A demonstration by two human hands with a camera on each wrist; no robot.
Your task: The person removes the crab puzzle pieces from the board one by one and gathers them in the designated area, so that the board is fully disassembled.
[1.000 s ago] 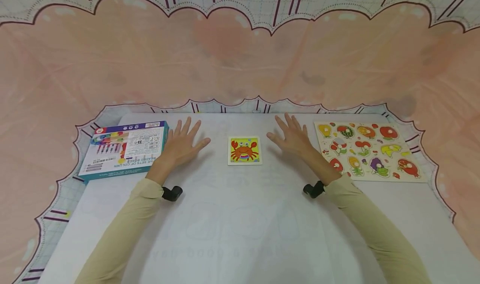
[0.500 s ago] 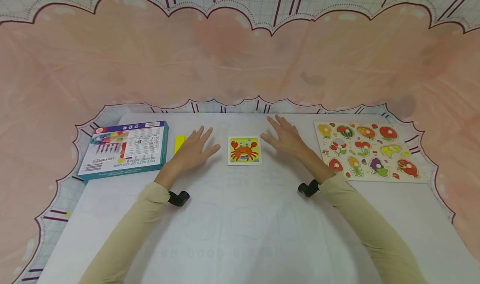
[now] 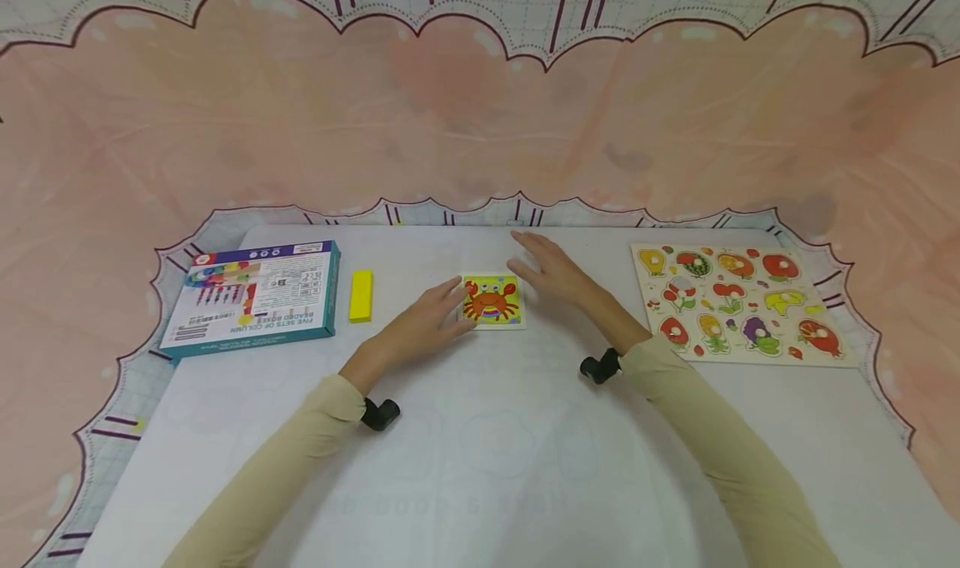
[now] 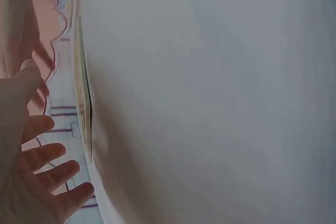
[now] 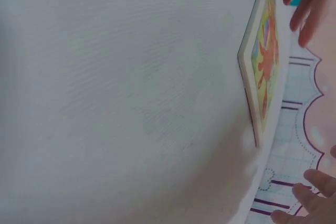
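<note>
A small square crab picture puzzle [image 3: 492, 303] lies flat on the white table. In the head view my left hand [image 3: 422, 325] reaches over its left edge with fingers loosely extended. The left wrist view shows that hand's fingers [image 4: 59, 174] apart from the thin edge of the puzzle [image 4: 83, 90]. My right hand [image 3: 557, 275] hovers at the puzzle's upper right, fingers spread and holding nothing. From the right wrist, the puzzle's wooden rim [image 5: 247, 72] is visible, with the right fingertips [image 5: 310, 195] low in that view. A yellow block [image 3: 361, 296] lies left of the left hand.
A blue-and-white box [image 3: 251, 297] labelled for beaded boxes sits at the left of the table. On the right lies a fruit picture board [image 3: 738, 301]. The white tabletop [image 3: 480, 468] stretches toward me, and a patterned peach cloth [image 3: 360, 118] hangs behind.
My left hand has moved right from beside the box to the puzzle, uncovering the yellow block. My right hand has shifted left toward the puzzle. The puzzle has not moved.
</note>
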